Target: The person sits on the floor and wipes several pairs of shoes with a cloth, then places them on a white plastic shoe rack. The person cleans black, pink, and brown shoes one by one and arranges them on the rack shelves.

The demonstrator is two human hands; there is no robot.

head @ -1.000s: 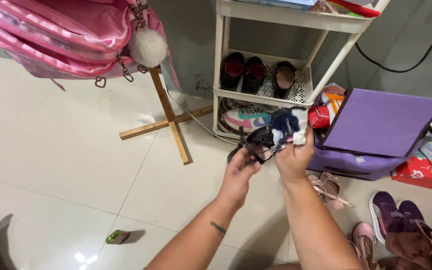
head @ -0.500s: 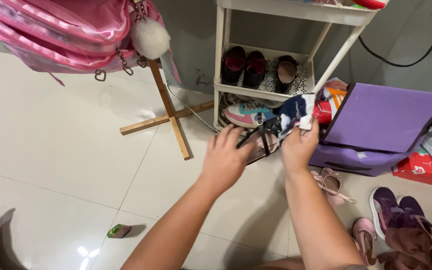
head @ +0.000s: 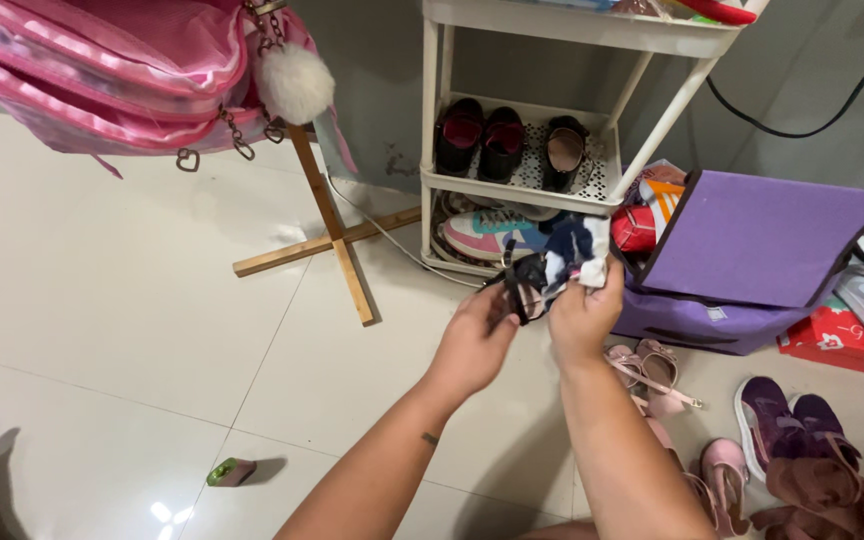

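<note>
My left hand (head: 474, 345) grips a small black strappy sandal (head: 520, 283) from below. Pressed against the shoe, my right hand (head: 582, 318) is closed on a crumpled navy and white cloth (head: 572, 250). Both hands are raised above the tiled floor, just in front of the lower shelves of a white shoe rack (head: 434, 180). Most of the sandal is hidden by the cloth and my fingers.
The rack holds dark shoes (head: 482, 133) and a pink and teal sneaker (head: 480, 235). A purple fabric box (head: 752, 250) with raised lid stands at right beside a red shoebox (head: 852, 345). Pink sandals (head: 652, 375) and purple shoes (head: 787, 420) lie on the floor. A pink backpack (head: 122, 70) hangs on a wooden stand (head: 337, 235).
My left hand let go of the sandal and opened half a second ago, then came back and gripped it. The right hand stayed on the cloth and shifted slightly.
</note>
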